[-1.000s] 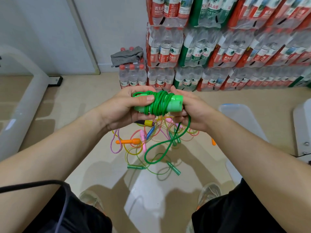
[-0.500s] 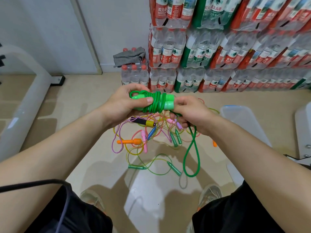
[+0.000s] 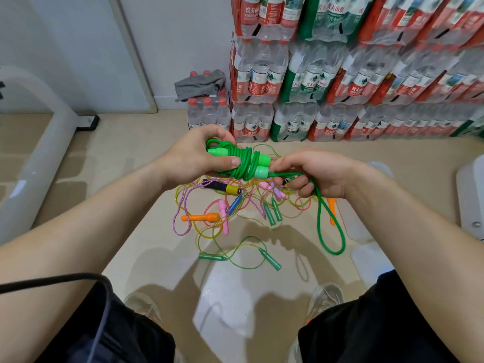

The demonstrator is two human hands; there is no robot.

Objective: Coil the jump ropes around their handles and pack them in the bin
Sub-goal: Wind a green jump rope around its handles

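With left hand (image 3: 193, 158) curled round the green handles (image 3: 262, 160) and right hand (image 3: 319, 174) pinching the loose rope (image 3: 335, 253) hanging below it, wind each turn tight beside the last.

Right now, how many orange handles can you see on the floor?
2. One orange handle lies at the left edge of the rope pile; the other orange handle shows just below the right hand. More may be hidden.
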